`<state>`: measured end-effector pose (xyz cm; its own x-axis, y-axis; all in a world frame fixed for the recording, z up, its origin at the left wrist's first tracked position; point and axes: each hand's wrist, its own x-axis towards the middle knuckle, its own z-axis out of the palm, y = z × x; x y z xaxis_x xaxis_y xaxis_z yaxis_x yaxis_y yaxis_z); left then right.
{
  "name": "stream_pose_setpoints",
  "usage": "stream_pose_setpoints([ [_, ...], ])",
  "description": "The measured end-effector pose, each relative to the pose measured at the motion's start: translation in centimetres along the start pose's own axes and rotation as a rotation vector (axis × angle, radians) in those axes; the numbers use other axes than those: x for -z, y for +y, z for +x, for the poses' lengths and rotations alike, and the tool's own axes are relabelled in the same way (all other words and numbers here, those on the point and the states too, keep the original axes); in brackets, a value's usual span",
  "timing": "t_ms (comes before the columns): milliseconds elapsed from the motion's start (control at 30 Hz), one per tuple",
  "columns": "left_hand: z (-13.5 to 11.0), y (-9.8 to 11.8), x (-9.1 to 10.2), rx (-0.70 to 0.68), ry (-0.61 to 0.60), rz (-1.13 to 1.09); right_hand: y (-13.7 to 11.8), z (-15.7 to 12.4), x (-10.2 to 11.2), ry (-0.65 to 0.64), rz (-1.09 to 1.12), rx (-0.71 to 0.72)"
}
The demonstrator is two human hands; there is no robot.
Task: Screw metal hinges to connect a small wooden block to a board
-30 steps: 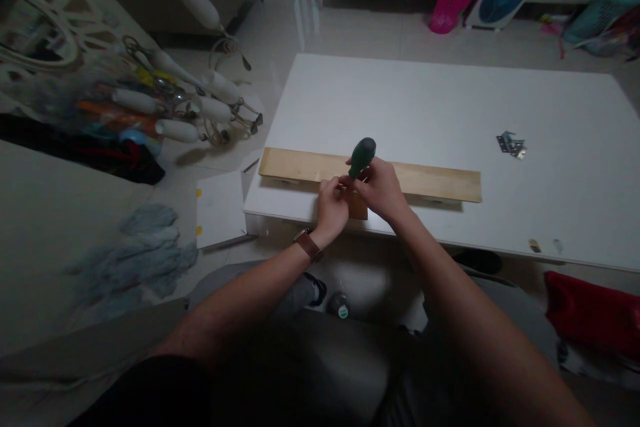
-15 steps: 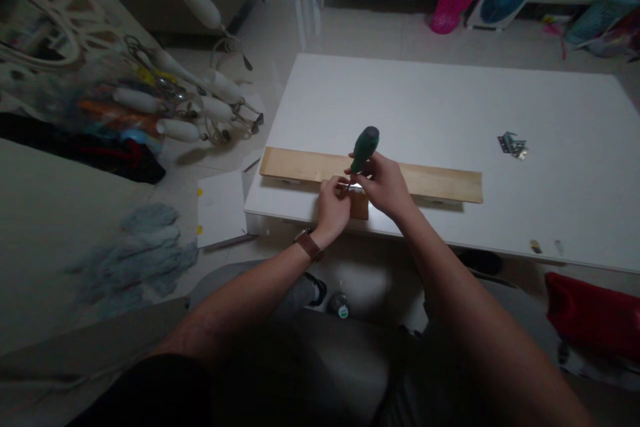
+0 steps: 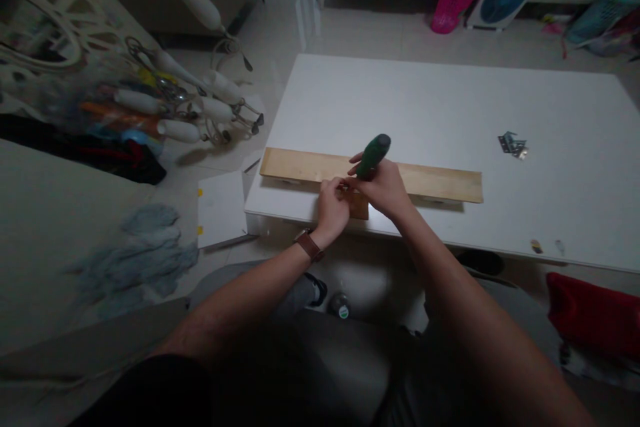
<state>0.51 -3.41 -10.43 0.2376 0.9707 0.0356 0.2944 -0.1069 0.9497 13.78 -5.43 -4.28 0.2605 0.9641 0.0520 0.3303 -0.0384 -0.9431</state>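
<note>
My right hand (image 3: pixel 384 187) is closed around a screwdriver (image 3: pixel 374 152) with a green handle, its butt tilted up and to the right. The screwdriver's tip is hidden behind my fingers. My left hand (image 3: pixel 334 200) pinches something small at the near edge of a long pale wooden board (image 3: pixel 300 165), too small to make out. Under both hands a small brown wooden block (image 3: pixel 359 205) juts from the board toward me. The board lies across the white table (image 3: pixel 380 107) near its front edge.
Metal brackets (image 3: pixel 513 145) lie in a small pile on the table's right side. Two small pieces, one a brass-coloured fitting (image 3: pixel 536 247), rest near the front right edge. A lamp with several white shades (image 3: pixel 200 5) stands left of the table. A red cloth (image 3: pixel 593 313) hangs at right.
The screwdriver's handle has tipped to the right and a little lower. My right hand's fingers have shifted on it, closer to my left hand. The board and left hand stay put.
</note>
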Motion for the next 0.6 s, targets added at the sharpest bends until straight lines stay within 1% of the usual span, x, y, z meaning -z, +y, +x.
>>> stream_pose_setpoints([
  [100,0.0,0.1,-0.2,0.044,0.014,-0.014,0.2,0.2,0.2,-0.076,0.053,0.023],
  [200,0.0,-0.3,-0.5,0.057,0.021,-0.04,0.3,0.3,0.3,-0.101,0.074,0.053],
  [300,0.0,-0.9,-0.7,0.041,0.034,-0.094,0.2,0.2,0.3,-0.073,0.015,0.073],
  [467,0.0,-1.7,-0.7,0.0,0.038,-0.106,0.0,0.0,0.0,0.059,-0.183,0.113],
  [600,0.1,-2.0,-0.7,-0.008,0.029,-0.096,-0.1,-0.1,-0.3,0.079,-0.223,0.089],
])
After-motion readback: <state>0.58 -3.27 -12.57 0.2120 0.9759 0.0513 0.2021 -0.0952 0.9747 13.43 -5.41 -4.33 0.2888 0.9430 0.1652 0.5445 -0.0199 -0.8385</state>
